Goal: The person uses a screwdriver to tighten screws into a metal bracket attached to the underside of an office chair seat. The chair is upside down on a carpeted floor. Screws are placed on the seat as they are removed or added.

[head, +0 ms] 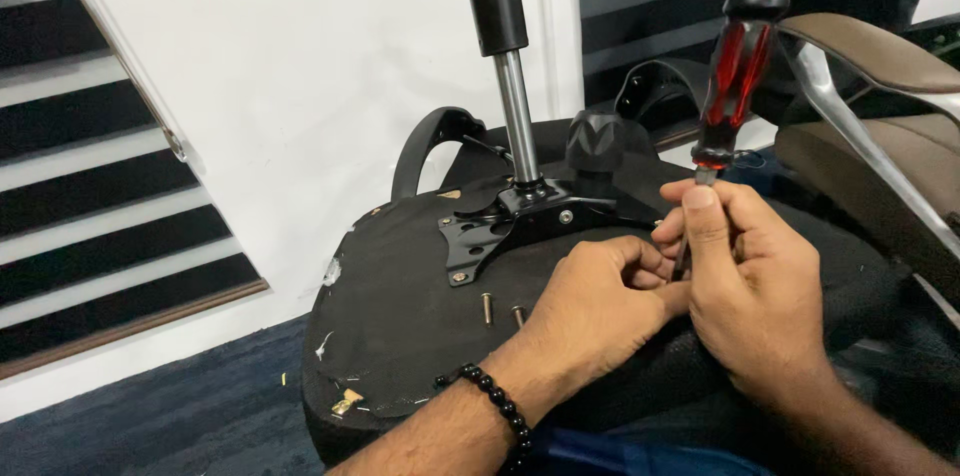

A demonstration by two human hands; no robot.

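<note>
Right hand (755,281) pinches the upright red-and-black screwdriver (738,71) low on its shaft, steadying it; left hand (600,296) curls fingers around the hidden tip, guiding it onto the upturned chair seat (400,326).

Your screwdriver (738,66) has a red-and-black handle, standing nearly upright, tilted slightly right at the top; the handle rises above your right hand (755,281), the shaft pinched between its fingers and running down out of sight between both hands. Your left hand (600,301) is curled just left of the tip, touching the right. Two loose bolts (502,310) stand upright on the black chair underside (400,316), just left of your left hand.
</note>
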